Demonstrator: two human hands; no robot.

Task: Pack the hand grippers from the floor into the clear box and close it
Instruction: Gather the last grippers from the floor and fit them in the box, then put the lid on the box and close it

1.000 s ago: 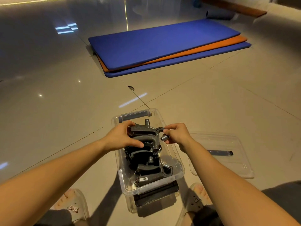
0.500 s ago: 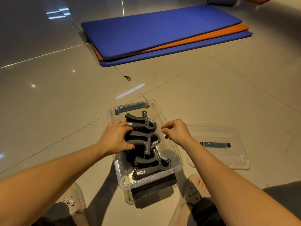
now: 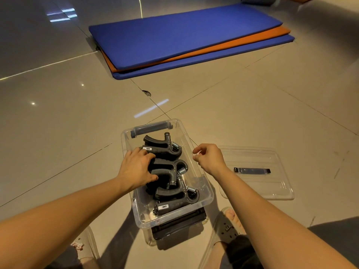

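The clear box [image 3: 211, 195] stands on the tiled floor just in front of my feet. Three black hand grippers with steel springs lie in it in a row: one at the far end [image 3: 162, 145], one in the middle [image 3: 171, 167] and one at the near end [image 3: 175, 198]. My left hand [image 3: 136, 168] rests on the left ends of the far and middle grippers, thumb lying across the middle one. My right hand [image 3: 208, 158] hovers over the box's right rim with loosely curled fingers and holds nothing. The clear lid [image 3: 258, 192] lies flat on the floor to the right of the box.
A dark latch strip [image 3: 252, 170] sits on the lid. Stacked blue and orange mats [image 3: 184, 37] lie farther back on the floor. My sandalled feet [image 3: 226, 225] flank the near end of the box. A small chip [image 3: 146, 93] marks the tile joint ahead.
The gripper that both hands held above the box now lies in its far end. My right hand has let go and drawn back to the right rim. My left hand stays on the grippers.
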